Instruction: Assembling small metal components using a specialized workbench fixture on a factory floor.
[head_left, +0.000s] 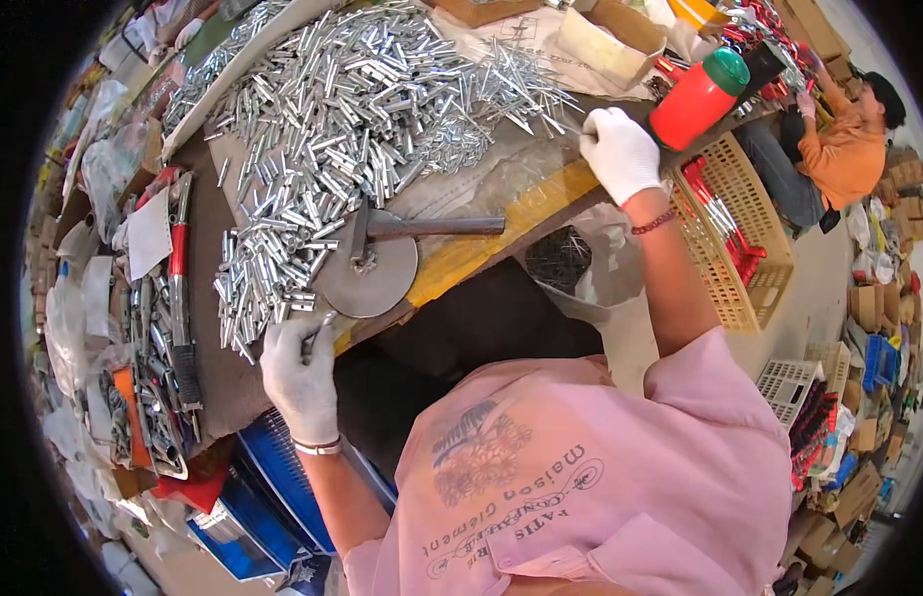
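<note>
My left hand (301, 375), in a white glove, is closed at the table's near left edge. A small silver metal sleeve (329, 319) shows at its fingertips. Beside it lies a round grey metal disc (387, 283), with a hammer (437, 226) resting across its far side. A big heap of silver metal sleeves (332, 109) spreads beyond the disc. On the right, my gloved right hand (620, 154) has its fingertips pinched together next to a pile of thin metal pins (521, 84); what they hold is too small to make out.
A red bottle with a green cap (700, 99) stands right of my right hand. Below are a yellow crate (735, 238) with red-handled tools and a bag (615, 263) of dark thin pieces. Tools (178, 298) lie at left. A person in orange (844, 149) sits at far right.
</note>
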The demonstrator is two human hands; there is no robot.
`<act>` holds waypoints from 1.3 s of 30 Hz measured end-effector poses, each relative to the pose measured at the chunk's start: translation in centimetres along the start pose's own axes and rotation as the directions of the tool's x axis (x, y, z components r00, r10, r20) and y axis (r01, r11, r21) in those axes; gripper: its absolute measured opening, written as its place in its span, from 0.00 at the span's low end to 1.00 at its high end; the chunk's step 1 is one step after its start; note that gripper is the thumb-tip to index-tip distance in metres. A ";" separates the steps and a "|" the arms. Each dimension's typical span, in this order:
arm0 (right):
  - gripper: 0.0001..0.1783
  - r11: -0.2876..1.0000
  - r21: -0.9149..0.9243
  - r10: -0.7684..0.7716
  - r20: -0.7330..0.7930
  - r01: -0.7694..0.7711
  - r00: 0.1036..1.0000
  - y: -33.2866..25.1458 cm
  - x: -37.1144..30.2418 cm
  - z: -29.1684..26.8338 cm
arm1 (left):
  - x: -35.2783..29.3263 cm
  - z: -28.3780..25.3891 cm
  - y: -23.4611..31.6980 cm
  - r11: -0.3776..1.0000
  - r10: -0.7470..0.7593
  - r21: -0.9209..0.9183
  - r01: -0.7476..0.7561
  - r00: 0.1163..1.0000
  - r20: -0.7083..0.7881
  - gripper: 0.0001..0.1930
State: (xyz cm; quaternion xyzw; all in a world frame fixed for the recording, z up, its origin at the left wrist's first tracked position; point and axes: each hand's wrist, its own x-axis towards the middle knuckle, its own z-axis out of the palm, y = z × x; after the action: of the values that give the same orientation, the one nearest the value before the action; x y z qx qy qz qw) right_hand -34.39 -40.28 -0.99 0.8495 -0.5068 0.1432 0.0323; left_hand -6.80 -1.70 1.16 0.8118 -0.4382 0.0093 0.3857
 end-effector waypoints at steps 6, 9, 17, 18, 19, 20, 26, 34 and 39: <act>0.05 0.951 0.135 -0.263 -0.118 0.278 0.957 -0.4 -1.1 -6.1 | 0.6 1.8 1.9 0.998 0.059 0.023 -0.061 0.995 0.076 0.06; 0.06 0.903 0.209 -0.375 -0.044 0.375 0.926 -0.6 -0.8 -4.8 | 1.4 2.8 1.5 0.990 0.140 0.024 -0.142 0.987 0.085 0.05; 0.06 0.676 0.502 -0.545 -0.153 0.540 0.824 -9.4 -3.2 -3.3 | 1.4 3.4 1.0 0.989 0.050 -0.140 -0.040 0.996 0.067 0.04; 0.06 0.625 0.582 -0.559 -0.130 0.520 0.819 -11.7 -4.9 -4.1 | 1.2 3.5 0.8 0.991 0.039 -0.130 -0.030 0.997 0.067 0.04; 0.05 0.502 0.501 -0.703 -0.240 0.705 0.670 -13.4 -6.1 -4.4 | 1.1 3.7 0.5 0.989 0.046 -0.141 -0.038 0.997 0.059 0.04; 0.07 0.467 0.489 -0.732 -0.255 0.737 0.632 -15.1 -7.1 -4.2 | 1.0 3.6 0.4 0.987 0.055 -0.153 -0.047 0.997 0.050 0.04; 0.04 0.475 0.520 -0.748 -0.187 0.710 0.637 -18.8 -9.1 -0.8 | 0.9 3.5 0.4 0.989 0.048 -0.141 -0.040 0.998 0.052 0.05; 0.02 0.478 0.476 -0.795 -0.122 0.738 0.594 -20.0 -8.5 -0.7 | 0.4 4.2 -0.1 0.992 0.081 -0.099 -0.081 0.997 -0.002 0.05; 0.01 0.485 0.465 -0.828 -0.028 0.740 0.560 -20.2 -8.5 -1.2 | 0.1 4.1 -0.2 0.993 0.050 -0.107 -0.049 0.999 0.000 0.06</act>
State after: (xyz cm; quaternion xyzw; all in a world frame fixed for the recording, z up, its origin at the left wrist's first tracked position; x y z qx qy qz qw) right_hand -20.85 -23.05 -0.40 0.9806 -0.0166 0.1332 -0.1430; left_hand -7.90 -4.36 -1.83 0.7790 -0.4587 -0.0056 0.4275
